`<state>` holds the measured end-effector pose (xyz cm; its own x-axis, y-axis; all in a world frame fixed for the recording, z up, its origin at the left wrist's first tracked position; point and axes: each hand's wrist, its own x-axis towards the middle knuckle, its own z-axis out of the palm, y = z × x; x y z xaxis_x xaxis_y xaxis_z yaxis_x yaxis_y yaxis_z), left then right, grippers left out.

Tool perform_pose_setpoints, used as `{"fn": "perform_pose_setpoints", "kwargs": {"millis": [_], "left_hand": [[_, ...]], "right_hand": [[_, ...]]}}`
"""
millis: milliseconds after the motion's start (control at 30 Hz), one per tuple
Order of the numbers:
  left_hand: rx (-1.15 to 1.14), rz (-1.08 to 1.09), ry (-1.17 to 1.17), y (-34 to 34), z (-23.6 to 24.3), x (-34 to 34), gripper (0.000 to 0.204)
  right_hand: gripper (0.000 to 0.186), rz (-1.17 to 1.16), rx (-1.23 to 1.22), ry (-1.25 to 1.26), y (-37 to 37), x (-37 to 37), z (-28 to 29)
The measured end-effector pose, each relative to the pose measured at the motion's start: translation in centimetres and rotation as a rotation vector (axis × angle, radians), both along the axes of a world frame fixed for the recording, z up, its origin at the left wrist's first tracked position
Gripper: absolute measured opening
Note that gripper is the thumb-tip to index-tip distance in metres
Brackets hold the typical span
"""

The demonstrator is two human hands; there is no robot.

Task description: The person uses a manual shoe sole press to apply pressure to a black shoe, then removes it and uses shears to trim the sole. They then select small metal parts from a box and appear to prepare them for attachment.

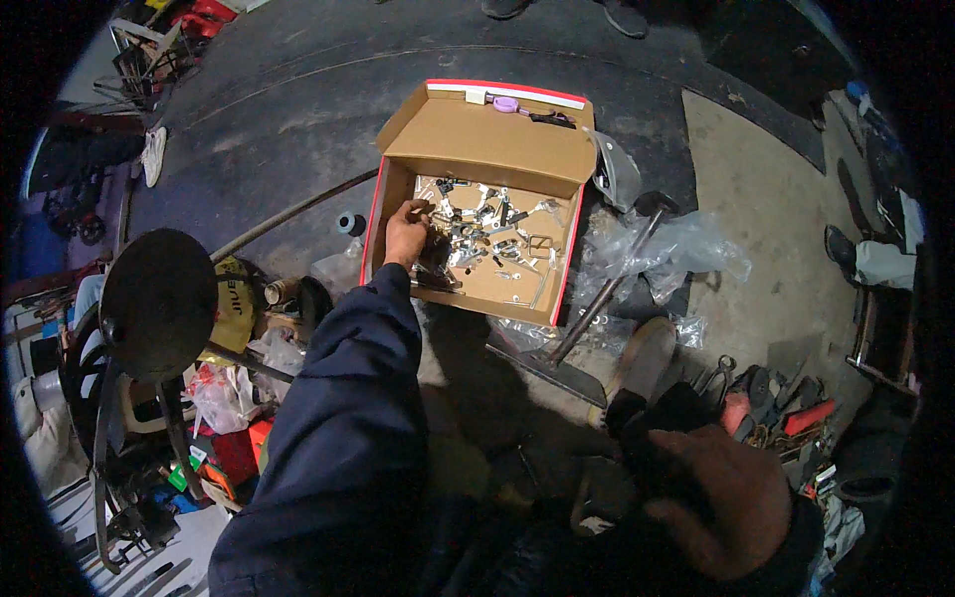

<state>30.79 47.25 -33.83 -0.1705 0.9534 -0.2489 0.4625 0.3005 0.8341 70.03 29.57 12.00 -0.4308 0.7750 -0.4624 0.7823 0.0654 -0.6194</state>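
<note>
An opened cardboard box [492, 137] with red and white edges sits on the floor in front of me, its lid tipped back. Many small metal and black hardware pieces [477, 227] lie loose in it, mostly toward the left and middle. My left hand [406, 237] reaches over the left wall into these pieces. Its fingers are bent together at them, and whatever lies between the fingertips is too small to make out. Low at the right, near a dark trouser leg, my right hand [731, 493] is in shadow, thumb and fingers apart, with nothing visible held.
Clear plastic bags [667, 254] and a metal bar with a flat foot [607, 294] lie right of the box. A round dark stool-like disc [159, 305] stands at the left, above bags and clutter. Tools [766, 403] are heaped at the lower right.
</note>
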Motion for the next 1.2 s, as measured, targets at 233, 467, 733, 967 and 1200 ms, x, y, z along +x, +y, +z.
{"fn": "perform_pose_setpoints", "kwargs": {"millis": [233,467,733,967,1200], "left_hand": [[-0.011,-0.122,0.155,-0.8,-0.2,1.1,0.047],[-0.068,-0.204,0.546,-1.0,0.2,3.0,0.049],[0.003,0.054,0.161,-1.1,-1.0,1.5,0.02],[0.054,0.266,-0.221,1.5,3.5,0.2,0.022],[0.119,0.142,-0.83,2.6,23.3,7.3,0.032]], "right_hand": [[0.054,-0.025,-0.071,0.011,0.4,-0.1,-0.1],[0.047,-0.007,-0.026,0.044,0.3,-0.3,-0.2],[0.046,-0.01,-0.019,0.025,0.2,-0.6,0.6],[0.049,-0.005,0.032,-0.019,-1.3,0.2,0.5],[0.046,-0.11,0.277,0.241,-1.5,0.5,-2.3]]}}
